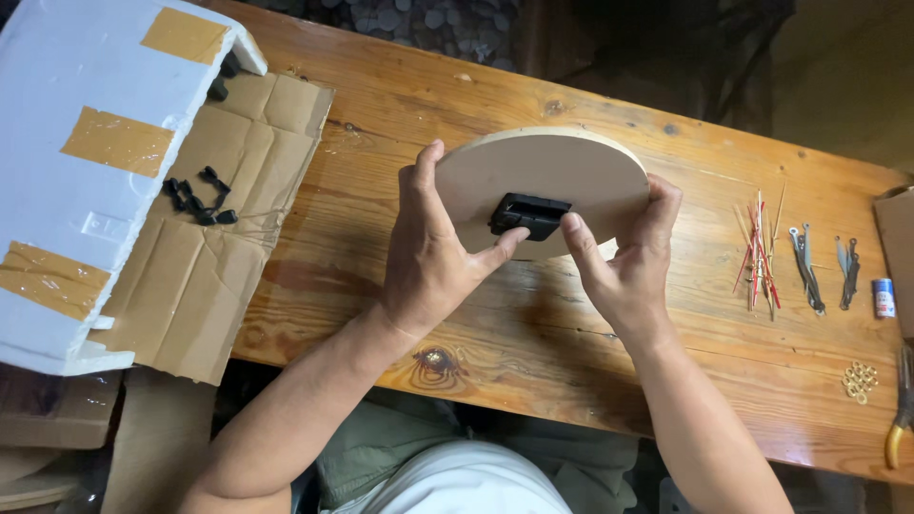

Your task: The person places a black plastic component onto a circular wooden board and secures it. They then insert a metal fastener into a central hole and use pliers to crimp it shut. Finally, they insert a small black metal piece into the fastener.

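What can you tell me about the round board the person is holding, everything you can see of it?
The round board is a pale tan disc, seemingly wood or fibreboard, with a thin lighter edge. It is held tilted above the wooden table, plain face toward the camera. A small black rectangular box sits at its centre. The left hand grips its left rim, the right hand its right rim, both thumbs at the box.

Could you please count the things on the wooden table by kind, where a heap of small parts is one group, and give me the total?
Round board, held by left hand and right hand: 1
Black box on the board: 1
Cardboard sheet: 1
White foam block: 1
Groups of small parts (black pieces, thin sticks, metal hands, brass rings): 4
Small tube: 1
Total: 9
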